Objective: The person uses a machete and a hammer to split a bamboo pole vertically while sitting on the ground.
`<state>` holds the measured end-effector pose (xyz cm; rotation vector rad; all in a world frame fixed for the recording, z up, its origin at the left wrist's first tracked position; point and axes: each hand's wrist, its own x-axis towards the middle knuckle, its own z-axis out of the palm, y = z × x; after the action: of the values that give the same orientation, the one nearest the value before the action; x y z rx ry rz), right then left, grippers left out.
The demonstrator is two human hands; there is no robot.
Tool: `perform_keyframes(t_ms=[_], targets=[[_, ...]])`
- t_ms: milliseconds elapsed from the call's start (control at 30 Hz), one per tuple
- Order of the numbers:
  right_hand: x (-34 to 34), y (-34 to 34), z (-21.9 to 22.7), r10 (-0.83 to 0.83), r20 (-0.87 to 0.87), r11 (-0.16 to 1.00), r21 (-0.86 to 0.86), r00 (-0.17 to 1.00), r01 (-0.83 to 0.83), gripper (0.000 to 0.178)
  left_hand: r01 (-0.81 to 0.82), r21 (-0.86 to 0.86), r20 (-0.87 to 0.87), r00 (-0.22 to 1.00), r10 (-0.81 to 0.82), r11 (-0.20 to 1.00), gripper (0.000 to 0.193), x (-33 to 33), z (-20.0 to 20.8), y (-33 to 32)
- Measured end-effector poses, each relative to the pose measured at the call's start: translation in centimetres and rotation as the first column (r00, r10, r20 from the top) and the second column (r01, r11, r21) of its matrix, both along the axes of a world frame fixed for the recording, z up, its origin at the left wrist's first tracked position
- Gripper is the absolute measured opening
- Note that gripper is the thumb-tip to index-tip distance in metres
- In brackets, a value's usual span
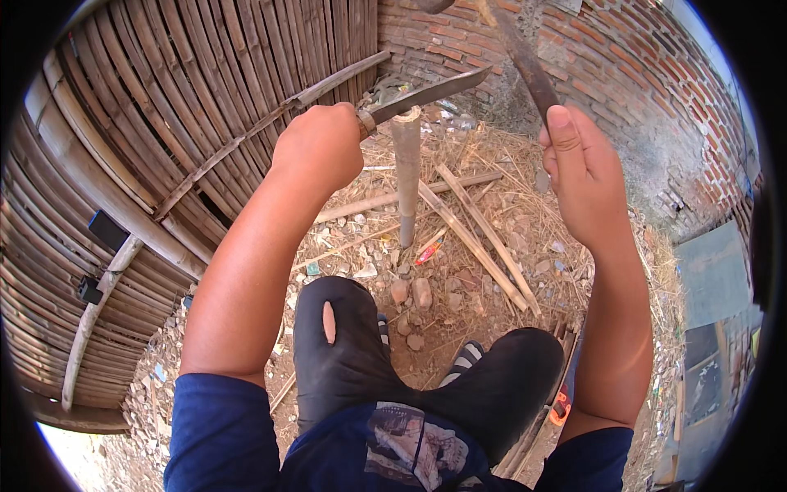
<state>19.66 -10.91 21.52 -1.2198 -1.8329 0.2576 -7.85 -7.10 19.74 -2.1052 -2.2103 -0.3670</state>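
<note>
Brick wall (639, 66) ahead; left hand (320, 149) grips a knife (433, 92), right hand (584, 168) a wooden handle (529, 70), hands apart (shirt print (402, 443) unreadable).

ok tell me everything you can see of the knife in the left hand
The knife has a long, dull grey blade, metal by its look, with an angled tip, and a brown handle that looks wooden. The left hand grips the handle in a fist, hiding most of it. The blade points right and upward in the picture, across the top of the upright pole; whether it touches is unclear.
</note>
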Motion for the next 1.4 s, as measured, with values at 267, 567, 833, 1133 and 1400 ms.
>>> perform_keyframes(t_ms=[267, 567, 833, 1133, 1400], targets=[[-2.7, 0.3, -2.5, 0.014, 0.329, 0.991, -0.127, 0.944, 0.029, 0.051, -0.008, -0.009, 0.002, 1.0, 0.008, 1.0, 0.029, 0.7, 0.2, 0.0], [-0.7, 0.4, -2.8, -0.022, 0.031, 1.0, -0.014, 0.999, 0.023, 0.052, 0.026, -0.008, 0.001, 1.0, -0.026, 1.0, 0.026, 0.7, 0.3, -0.2], [-0.5, 0.0, 1.0, 0.018, 0.081, 1.0, 0.016, 0.997, -0.02, 0.05, 0.019, -0.005, -0.007, 1.0, -0.02, 1.0, 0.027, 0.8, 0.1, -0.1], [-2.1, 0.5, -2.1, -0.045, 0.39, 0.993, -0.082, 0.92, 0.083, 0.055, 0.01, -0.01, -0.02, 1.0, -0.01, 1.0, 0.028, 0.4, 0.1, 0.2], [-0.9, -0.5, 0.3, -0.011, -0.203, 0.994, 0.107, 0.979, 0.033, 0.056, 0.005, -0.004, -0.01, 1.0, -0.005, 1.0, 0.027, 1.0, 0.1, -0.2]])
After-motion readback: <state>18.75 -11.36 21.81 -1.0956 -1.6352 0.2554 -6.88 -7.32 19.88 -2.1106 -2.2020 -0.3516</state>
